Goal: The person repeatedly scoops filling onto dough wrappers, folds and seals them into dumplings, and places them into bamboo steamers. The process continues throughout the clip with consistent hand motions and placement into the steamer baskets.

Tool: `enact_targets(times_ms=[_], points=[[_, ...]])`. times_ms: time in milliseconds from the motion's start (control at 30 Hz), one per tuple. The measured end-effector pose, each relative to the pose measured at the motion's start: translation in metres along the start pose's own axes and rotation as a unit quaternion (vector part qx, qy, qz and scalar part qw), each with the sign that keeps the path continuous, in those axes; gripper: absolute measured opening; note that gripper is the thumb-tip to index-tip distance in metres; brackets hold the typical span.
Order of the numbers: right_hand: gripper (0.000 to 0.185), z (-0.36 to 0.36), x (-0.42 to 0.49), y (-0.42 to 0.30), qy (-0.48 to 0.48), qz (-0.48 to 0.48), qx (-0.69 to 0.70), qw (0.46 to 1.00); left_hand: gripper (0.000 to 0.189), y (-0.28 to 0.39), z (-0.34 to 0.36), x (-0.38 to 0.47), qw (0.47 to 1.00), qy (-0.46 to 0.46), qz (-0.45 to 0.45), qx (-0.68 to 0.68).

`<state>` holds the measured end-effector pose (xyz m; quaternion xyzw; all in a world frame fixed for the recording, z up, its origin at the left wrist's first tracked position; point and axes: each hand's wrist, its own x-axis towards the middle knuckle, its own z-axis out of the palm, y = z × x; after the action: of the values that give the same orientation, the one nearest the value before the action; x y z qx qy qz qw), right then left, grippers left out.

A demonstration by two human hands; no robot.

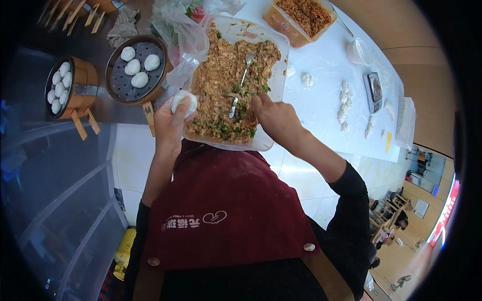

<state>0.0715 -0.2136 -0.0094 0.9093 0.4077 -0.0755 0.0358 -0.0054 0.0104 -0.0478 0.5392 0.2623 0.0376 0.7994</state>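
My left hand holds a round white dough wrapper at the left edge of a plastic tub. Meat filling with chopped green onion fills much of that tub. Over its right part, my right hand is closed with bent fingers at the filling; a metal utensil lies beside the fingertips, and whether they grip its end cannot be told. Another metal spoon rests in the filling further back. Left of the tub, a round steamer holds several white buns.
A second steamer with buns stands far left, near a grey cloth. Plastic bags lie against the tub. To the right are dough pieces, a scale, a white cup and a container of reddish filling.
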Motion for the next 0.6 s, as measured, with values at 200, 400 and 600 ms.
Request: enact_targets(times_ms=[200,400,600], points=[[0.012,0.006,0.018,-0.024,-0.033,0.001,0.005,0.999,0.026,-0.002,0.002,0.003,0.999,0.021,-0.010,0.027],[0.013,-0.007,0.002,-0.044,-0.118,-0.026,0.061,0.991,0.025,-0.006,0.001,0.005,0.999,0.032,-0.001,0.016],[0.011,-0.005,0.013,-0.052,-0.205,-0.056,0.114,0.971,0.031,-0.003,-0.002,0.003,0.999,0.004,-0.021,0.031]])
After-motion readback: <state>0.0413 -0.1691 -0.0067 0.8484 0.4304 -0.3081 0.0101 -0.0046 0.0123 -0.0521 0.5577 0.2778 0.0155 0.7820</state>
